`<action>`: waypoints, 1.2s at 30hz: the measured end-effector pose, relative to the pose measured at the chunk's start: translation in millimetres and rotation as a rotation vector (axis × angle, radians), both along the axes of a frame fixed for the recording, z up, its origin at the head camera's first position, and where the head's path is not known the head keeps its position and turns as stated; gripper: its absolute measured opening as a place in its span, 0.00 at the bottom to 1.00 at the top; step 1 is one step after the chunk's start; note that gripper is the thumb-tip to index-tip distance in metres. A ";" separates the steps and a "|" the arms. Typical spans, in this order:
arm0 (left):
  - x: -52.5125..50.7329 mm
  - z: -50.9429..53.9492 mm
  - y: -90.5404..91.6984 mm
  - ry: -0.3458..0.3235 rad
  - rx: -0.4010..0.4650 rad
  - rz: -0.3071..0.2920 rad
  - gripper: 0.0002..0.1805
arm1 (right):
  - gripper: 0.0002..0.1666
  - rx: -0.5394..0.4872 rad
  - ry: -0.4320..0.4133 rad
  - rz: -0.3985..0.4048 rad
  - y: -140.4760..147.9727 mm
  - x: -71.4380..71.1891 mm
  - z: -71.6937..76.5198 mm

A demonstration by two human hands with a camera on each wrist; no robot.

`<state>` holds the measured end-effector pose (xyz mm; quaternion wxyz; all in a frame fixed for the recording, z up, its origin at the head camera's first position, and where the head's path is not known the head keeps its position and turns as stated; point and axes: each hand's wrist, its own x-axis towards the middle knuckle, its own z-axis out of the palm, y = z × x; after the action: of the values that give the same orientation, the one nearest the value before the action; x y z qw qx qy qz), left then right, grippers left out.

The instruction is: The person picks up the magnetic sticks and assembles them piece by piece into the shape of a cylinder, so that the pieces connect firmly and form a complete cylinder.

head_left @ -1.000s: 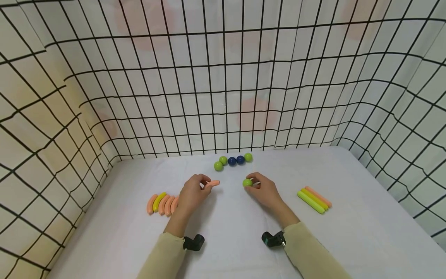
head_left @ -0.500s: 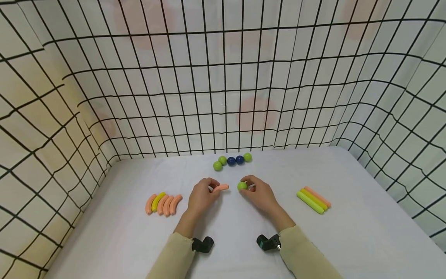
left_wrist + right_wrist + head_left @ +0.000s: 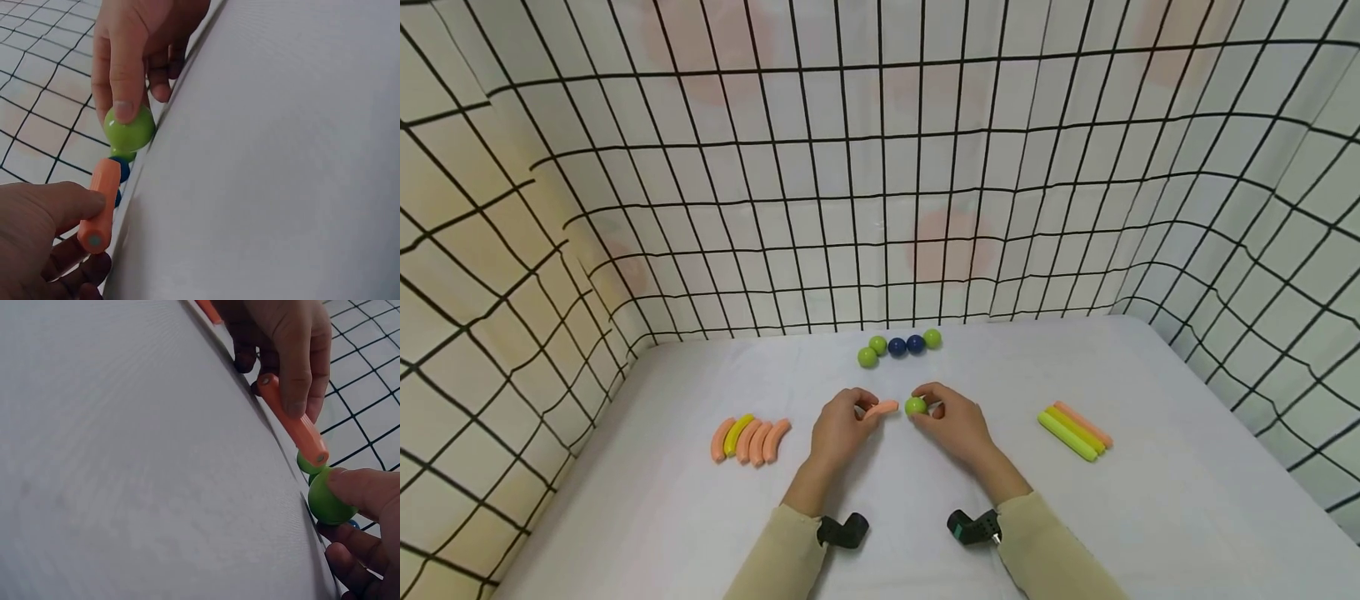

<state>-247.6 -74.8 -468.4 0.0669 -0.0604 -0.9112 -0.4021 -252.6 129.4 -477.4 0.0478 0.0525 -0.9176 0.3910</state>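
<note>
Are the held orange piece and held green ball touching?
Apart: the head view shows a narrow gap between the held orange piece and the held green ball.

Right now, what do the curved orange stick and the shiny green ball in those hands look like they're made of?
The curved orange stick looks like smooth, satin plastic: its colour is even, and the small grey dot in its end might be metal. The shiny green ball seems to be glossy plastic, because light glints on it, but painted wood is possible.
</note>
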 end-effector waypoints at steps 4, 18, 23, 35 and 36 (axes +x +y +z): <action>4.2 1.3 -0.8 0.015 -0.010 -0.001 0.15 | 0.18 0.020 0.035 0.012 -2.4 1.5 -2.3; 2.8 -2.9 0.9 0.046 -0.037 -0.027 0.09 | 0.19 0.036 0.092 0.048 -2.9 1.2 -5.3; 3.4 -1.8 1.3 0.034 -0.041 -0.031 0.09 | 0.19 0.028 0.104 0.044 -2.6 2.6 -5.7; 5.3 3.6 -0.4 -0.015 -0.036 -0.095 0.09 | 0.19 -0.061 0.030 0.076 -1.4 3.6 -1.5; 5.5 4.2 -0.7 -0.026 -0.027 -0.104 0.08 | 0.20 -0.078 0.020 0.082 -0.8 3.8 -1.2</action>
<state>-242.1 -75.5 -464.2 0.0330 -0.1033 -0.9130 -0.3934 -248.7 128.6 -478.7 0.0430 0.0922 -0.8982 0.4277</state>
